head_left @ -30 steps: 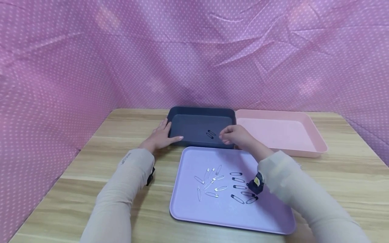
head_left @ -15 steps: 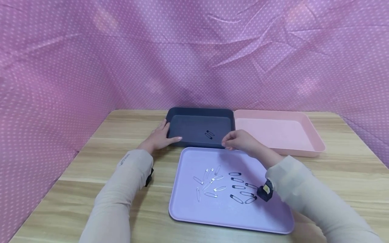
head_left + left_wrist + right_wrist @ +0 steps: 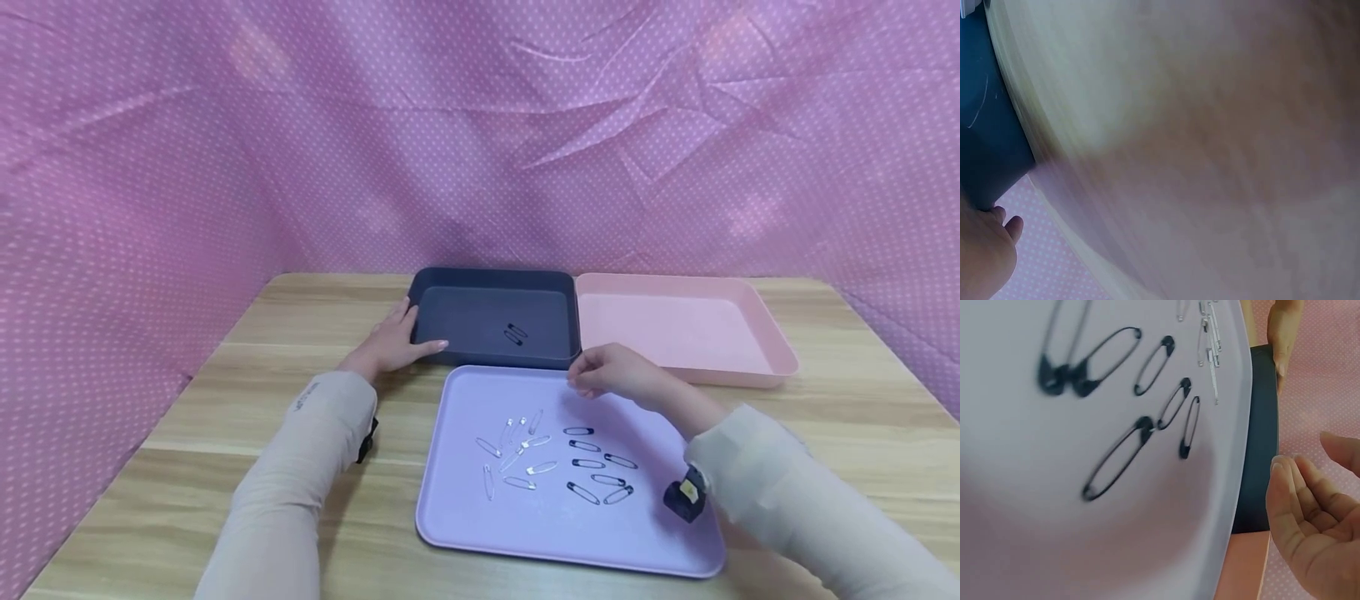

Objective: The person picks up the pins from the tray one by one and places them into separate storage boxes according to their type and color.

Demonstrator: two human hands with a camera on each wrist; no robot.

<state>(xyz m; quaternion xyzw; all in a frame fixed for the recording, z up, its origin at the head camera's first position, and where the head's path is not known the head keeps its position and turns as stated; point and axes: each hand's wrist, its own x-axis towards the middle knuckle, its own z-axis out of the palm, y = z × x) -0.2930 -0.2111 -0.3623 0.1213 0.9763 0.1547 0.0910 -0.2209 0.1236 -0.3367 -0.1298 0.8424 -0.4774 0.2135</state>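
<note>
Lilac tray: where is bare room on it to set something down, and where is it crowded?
The lilac tray is bare along its near edge, left strip and far part beneath the right hand. Its middle is crowded: silver safety pins beside black safety pins.

Lilac tray (image 3: 645, 533), black safety pins (image 3: 600, 462)

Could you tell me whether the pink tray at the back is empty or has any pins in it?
Empty: the pink tray shows only bare floor in the head view, while the dark tray holds two black pins.
</note>
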